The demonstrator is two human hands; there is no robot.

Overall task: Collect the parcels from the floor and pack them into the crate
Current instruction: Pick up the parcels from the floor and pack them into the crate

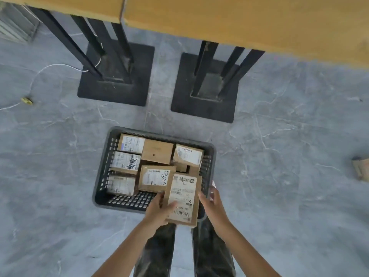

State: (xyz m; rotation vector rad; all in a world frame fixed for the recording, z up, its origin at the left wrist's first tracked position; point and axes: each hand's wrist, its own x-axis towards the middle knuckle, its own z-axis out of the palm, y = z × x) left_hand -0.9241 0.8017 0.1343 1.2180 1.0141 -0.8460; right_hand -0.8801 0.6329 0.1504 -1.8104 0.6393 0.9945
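Note:
A dark grey plastic crate (103, 176) stands on the floor in front of me, holding several brown cardboard parcels with white labels. Above its near right corner I hold one more labelled parcel (182, 196). My left hand (159, 208) grips the parcel's near left edge, thumb lying on the label. My right hand (211, 200) touches the parcel's right edge, its fingers loosely bent. Another brown parcel (361, 168) lies on the floor at the far right edge of the view.
Two black table bases (113, 90) (205, 104) stand on the grey marbled floor beyond the crate, under a wooden tabletop (239, 21). A thin white cable (60, 65) and a small yellow object (27, 100) lie at the left. My legs are below the crate.

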